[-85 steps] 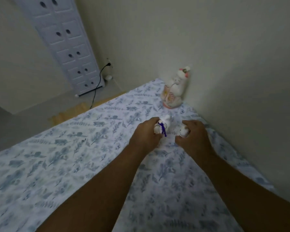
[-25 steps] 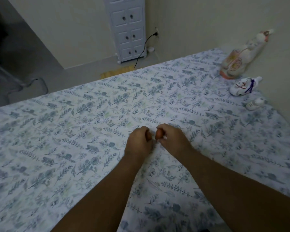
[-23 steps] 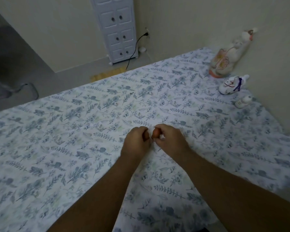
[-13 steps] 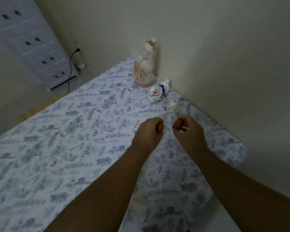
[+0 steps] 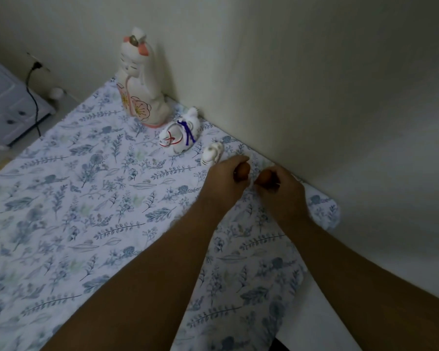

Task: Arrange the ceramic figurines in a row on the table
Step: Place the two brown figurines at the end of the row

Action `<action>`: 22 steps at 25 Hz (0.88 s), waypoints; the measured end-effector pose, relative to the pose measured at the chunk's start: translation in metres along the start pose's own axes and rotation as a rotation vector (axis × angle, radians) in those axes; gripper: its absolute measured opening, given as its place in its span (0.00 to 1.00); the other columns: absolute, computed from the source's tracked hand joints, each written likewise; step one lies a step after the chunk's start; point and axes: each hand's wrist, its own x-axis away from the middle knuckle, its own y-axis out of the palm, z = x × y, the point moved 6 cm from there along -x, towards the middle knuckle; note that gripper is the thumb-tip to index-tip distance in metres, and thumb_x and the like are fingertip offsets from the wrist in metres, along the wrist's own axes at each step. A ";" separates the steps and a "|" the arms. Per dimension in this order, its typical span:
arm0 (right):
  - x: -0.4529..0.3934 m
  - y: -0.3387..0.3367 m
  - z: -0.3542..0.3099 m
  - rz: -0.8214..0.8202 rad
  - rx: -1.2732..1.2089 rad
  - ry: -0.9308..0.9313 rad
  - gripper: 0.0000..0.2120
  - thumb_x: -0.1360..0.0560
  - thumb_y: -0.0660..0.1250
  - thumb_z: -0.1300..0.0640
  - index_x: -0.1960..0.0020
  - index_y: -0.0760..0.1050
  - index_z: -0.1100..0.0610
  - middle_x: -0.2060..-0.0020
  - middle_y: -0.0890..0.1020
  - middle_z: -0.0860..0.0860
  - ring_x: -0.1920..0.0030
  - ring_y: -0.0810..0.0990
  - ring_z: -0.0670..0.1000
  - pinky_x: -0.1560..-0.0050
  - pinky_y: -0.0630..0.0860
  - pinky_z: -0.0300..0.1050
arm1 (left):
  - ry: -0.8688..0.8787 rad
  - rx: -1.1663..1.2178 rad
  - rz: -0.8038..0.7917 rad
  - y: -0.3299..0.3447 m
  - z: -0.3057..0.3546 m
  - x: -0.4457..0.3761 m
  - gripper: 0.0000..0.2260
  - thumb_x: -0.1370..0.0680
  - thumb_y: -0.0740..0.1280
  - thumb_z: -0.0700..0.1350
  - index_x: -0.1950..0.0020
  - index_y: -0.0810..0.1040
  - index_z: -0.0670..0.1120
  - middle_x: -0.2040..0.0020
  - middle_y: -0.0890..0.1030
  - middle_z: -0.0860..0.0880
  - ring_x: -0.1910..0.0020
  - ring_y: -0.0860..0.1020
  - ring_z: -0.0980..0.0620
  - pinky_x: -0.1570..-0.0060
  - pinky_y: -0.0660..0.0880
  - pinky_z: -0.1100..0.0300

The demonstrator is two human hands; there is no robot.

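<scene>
A table under a blue-leaf white cloth (image 5: 91,198) meets a pale wall (image 5: 314,84) at upper right. Along it stand a tall white ceramic cat figurine (image 5: 140,87), a white horse figurine with purple cord (image 5: 180,136) and a tiny white striped figurine (image 5: 212,153). At centre, the left hand (image 5: 226,181) and the right hand (image 5: 280,191) each pinch a small brown figurine: one (image 5: 243,170) left, another (image 5: 265,177) right.

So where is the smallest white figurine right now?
In the head view the smallest white figurine stands by the wall, last in the row after the horse figurine, just beyond the left hand.

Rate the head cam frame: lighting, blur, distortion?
Head view: dim and flat, no glare; soft shadow on the wall behind the tall cat figurine. Slight softness on the left hand and right hand. Wide-angle bending shows at the table edges.
</scene>
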 end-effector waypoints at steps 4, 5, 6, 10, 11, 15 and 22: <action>0.002 -0.002 0.002 0.003 0.040 -0.002 0.09 0.27 0.74 0.57 0.48 0.80 0.54 0.54 0.83 0.48 0.52 0.81 0.48 0.49 0.78 0.41 | -0.023 0.011 0.033 0.002 -0.004 0.002 0.19 0.28 0.76 0.36 0.38 0.82 0.43 0.44 0.85 0.44 0.47 0.82 0.50 0.42 0.79 0.56; 0.005 -0.003 0.002 0.005 0.052 -0.006 0.08 0.26 0.74 0.56 0.48 0.79 0.53 0.55 0.82 0.46 0.53 0.80 0.47 0.51 0.77 0.40 | -0.006 0.012 0.023 0.002 -0.004 0.002 0.17 0.28 0.76 0.35 0.40 0.82 0.43 0.46 0.86 0.45 0.48 0.82 0.51 0.44 0.80 0.55; 0.008 -0.004 0.002 0.007 0.062 -0.014 0.08 0.26 0.74 0.57 0.48 0.79 0.52 0.56 0.81 0.45 0.54 0.79 0.46 0.52 0.76 0.38 | 0.012 0.019 0.000 0.002 -0.004 0.001 0.16 0.28 0.76 0.35 0.41 0.82 0.42 0.47 0.86 0.45 0.49 0.81 0.51 0.45 0.80 0.53; 0.012 -0.007 -0.003 0.007 0.060 -0.064 0.06 0.26 0.73 0.59 0.50 0.79 0.54 0.58 0.80 0.46 0.56 0.79 0.47 0.54 0.76 0.39 | 0.039 0.003 -0.094 0.004 -0.005 -0.003 0.19 0.31 0.79 0.37 0.41 0.83 0.42 0.48 0.86 0.44 0.49 0.83 0.46 0.46 0.81 0.53; 0.012 -0.008 -0.004 0.007 0.058 -0.068 0.06 0.26 0.73 0.59 0.51 0.79 0.54 0.59 0.80 0.46 0.56 0.79 0.47 0.54 0.76 0.40 | 0.037 0.000 -0.084 0.005 -0.003 -0.004 0.19 0.32 0.79 0.37 0.42 0.83 0.42 0.48 0.86 0.45 0.50 0.83 0.46 0.47 0.81 0.54; 0.012 -0.009 -0.002 0.007 0.062 -0.031 0.05 0.25 0.73 0.57 0.50 0.80 0.55 0.59 0.79 0.46 0.57 0.78 0.48 0.57 0.74 0.38 | -0.010 0.010 -0.004 0.008 0.000 0.000 0.16 0.30 0.78 0.38 0.43 0.83 0.43 0.50 0.86 0.46 0.52 0.83 0.49 0.48 0.80 0.58; 0.013 -0.008 -0.002 -0.027 0.077 -0.012 0.10 0.26 0.73 0.56 0.46 0.79 0.55 0.55 0.80 0.46 0.53 0.79 0.49 0.55 0.72 0.35 | -0.111 -0.022 -0.032 0.010 0.002 0.003 0.28 0.27 0.76 0.39 0.28 0.75 0.44 0.36 0.82 0.44 0.37 0.80 0.47 0.42 0.66 0.71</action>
